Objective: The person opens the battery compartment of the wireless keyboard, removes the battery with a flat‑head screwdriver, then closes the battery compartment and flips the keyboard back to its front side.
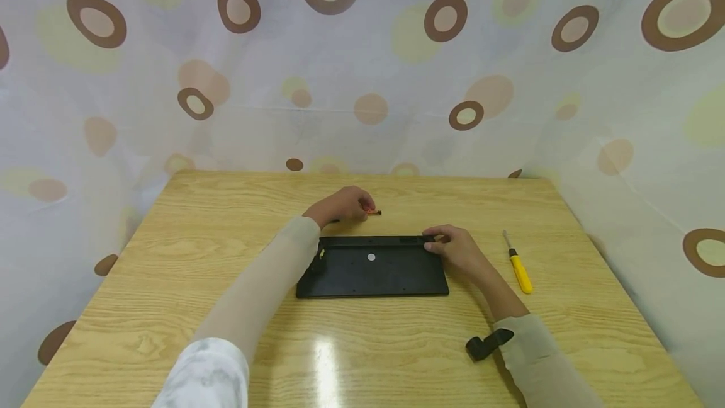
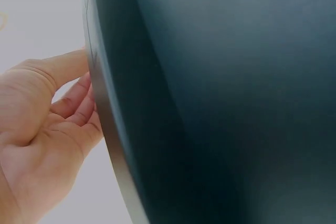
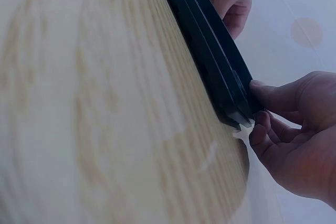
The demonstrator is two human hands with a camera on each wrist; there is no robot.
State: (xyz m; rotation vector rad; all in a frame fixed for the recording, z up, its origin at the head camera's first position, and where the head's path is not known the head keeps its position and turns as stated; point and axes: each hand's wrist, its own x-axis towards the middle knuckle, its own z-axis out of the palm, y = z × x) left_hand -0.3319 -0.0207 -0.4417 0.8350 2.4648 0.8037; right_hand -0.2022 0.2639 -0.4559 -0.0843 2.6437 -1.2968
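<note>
Wooden tabletop bears the keyboard short of its far edge, the right hand pinching the keyboard's far right corner, best held steady while the left hand, gripping or touching I cannot tell, meets a likely battery beyond.

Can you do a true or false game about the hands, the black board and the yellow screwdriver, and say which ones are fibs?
1. The right hand pinches the edge of the black board. True.
2. The left hand holds the screwdriver. False: its fingers are at a small orange thing, and the screwdriver lies on the table.
3. The black board has a round white spot on it. True.
4. The screwdriver lies on top of the black board. False: it lies apart, off to the right.
</note>
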